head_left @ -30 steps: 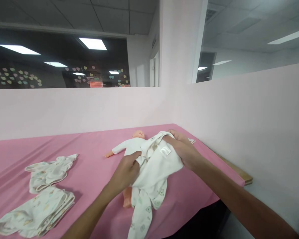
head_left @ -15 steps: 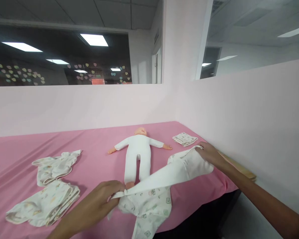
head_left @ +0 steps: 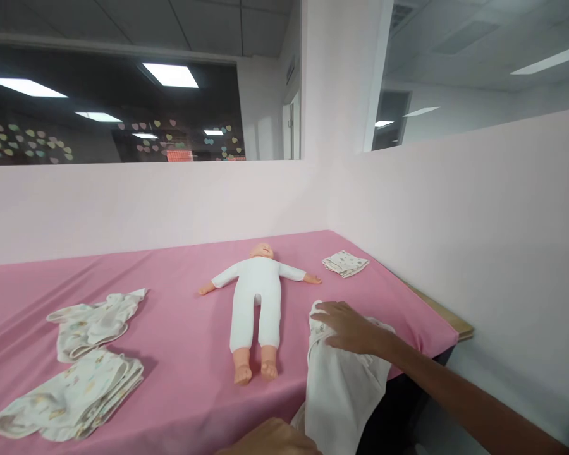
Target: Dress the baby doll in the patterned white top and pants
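The right hand [head_left: 348, 328] lies flat, fingers spread and loosely extended, pressing down on the upper end of a white baby garment [head_left: 339, 379]; it grips nothing, only rests on the cloth. This one garment sits at the near right part of the pink worktop [head_left: 180, 303], and from under the hand it runs toward the person and drapes over the worktop's front edge, so its lower end is cut off by the bottom of the frame. Small snaps or print just beside the fingertips are too small to make out.

The left hand [head_left: 270, 442] shows only as a sliver at the bottom edge, just to the left of the hanging cloth. Whether it is closed on anything cannot be told, since most of it is out of view.

Just to the left of the right hand lies one baby doll [head_left: 256, 297] on its back in a white suit, arms out, bare feet toward the person. Beyond the right hand, near the corner of the partition, is one small folded printed cloth [head_left: 345, 263]. Well off to the left are two more pieces: one crumpled printed garment [head_left: 97, 319] and, nearer the person, one folded stack of printed cloth [head_left: 71, 395]; how many layers it holds is unclear.
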Available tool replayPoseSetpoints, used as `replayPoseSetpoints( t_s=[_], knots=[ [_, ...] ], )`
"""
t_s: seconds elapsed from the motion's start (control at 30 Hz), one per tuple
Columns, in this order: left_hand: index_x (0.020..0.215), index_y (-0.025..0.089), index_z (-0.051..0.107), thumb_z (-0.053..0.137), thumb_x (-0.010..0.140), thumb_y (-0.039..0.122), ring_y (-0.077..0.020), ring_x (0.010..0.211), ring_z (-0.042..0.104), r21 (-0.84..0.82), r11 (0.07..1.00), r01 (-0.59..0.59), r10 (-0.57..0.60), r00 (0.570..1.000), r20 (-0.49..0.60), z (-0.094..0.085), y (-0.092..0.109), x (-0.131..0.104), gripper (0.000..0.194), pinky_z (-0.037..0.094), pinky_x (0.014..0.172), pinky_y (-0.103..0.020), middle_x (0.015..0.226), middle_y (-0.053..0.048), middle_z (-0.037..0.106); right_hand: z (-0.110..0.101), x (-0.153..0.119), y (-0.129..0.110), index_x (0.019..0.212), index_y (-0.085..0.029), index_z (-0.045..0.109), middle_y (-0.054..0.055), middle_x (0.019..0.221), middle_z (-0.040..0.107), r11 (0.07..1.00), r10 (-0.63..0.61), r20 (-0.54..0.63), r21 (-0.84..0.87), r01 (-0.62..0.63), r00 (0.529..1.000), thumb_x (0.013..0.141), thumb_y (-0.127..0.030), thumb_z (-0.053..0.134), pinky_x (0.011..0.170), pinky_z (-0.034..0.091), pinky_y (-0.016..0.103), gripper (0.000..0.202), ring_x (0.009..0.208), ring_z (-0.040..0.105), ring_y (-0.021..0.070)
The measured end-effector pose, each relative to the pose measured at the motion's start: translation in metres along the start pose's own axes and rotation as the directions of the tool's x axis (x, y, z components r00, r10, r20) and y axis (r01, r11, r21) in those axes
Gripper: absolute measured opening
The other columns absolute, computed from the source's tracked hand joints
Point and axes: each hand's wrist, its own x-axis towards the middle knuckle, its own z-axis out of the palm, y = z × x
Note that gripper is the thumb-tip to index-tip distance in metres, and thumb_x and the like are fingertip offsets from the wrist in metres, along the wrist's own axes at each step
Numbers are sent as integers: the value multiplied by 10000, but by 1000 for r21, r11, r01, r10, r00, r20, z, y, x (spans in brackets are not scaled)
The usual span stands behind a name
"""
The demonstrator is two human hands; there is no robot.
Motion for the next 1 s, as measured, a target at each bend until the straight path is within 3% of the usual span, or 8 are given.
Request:
replayPoseSetpoints(
  t_s=[0.1,0.2,0.33,0.5,0.57,0.73,0.9,1.0],
  knots=[
    [1238,492,562,522,850,544,-214,852,672,-132,989,60,-84,980,-180,-4,3,0,393,513,661,-292,890,22,695,16,15,-8,893,-192,666,85,1102,653,1000,-4,-49,-1,4,999,765,-74,475,961,361,400,258,1084,532,250],
    [1184,413,633,540,849,550,-239,953,643,-118,991,56,-95,929,-358,-10,6,-1,374,518,771,-320,957,11,687,2,27,-12,810,-175,590,72,924,651,997,69,-120,39,-64,990,775,-70,429,834,407,363,195,895,556,211],
    [1240,331,596,674,768,520,-270,1028,584,-83,994,72,-105,844,-527,-11,11,3,514,487,871,-363,1067,-38,643,-58,31,-36,755,-203,446,-2,751,567,944,250,-224,275,-185,942,877,-168,331,540,351,248,171,638,488,131],
    [1301,274,492,558,883,498,-230,1077,524,40,999,-23,46,571,-820,-22,29,29,479,428,959,-385,1247,-76,539,-142,24,-94,702,-205,463,-46,637,461,863,341,-317,478,-162,885,893,-305,434,473,254,244,218,547,397,103],
    [1298,267,493,534,906,495,-211,1037,542,32,991,-131,98,539,-836,-32,34,36,454,446,924,-353,1182,-68,574,-164,19,-111,760,-210,523,-42,694,521,852,301,-353,517,-84,886,912,-336,427,489,295,238,220,572,439,101],
    [1011,189,625,602,865,533,-130,697,530,-158,964,-213,1,599,-800,-56,35,8,375,443,691,-241,760,1,572,-190,7,-118,856,-237,603,-36,801,614,871,332,-431,481,-97,839,869,-340,517,524,356,237,135,621,514,109],
    [1101,179,639,608,875,514,-160,843,582,-464,865,-192,-54,883,-466,-73,39,-51,405,446,744,-238,913,-45,622,-198,-2,-114,766,-214,651,-9,826,662,867,326,-316,475,-149,891,812,-362,605,589,419,242,161,738,599,148],
    [1043,155,664,568,903,513,-151,864,563,-437,890,-126,-32,941,-336,-80,41,-71,396,423,757,-226,964,-61,627,-201,-2,-119,753,-216,659,-15,836,675,870,279,-249,474,-134,928,807,-378,614,620,439,241,176,756,615,147]
  ],
)
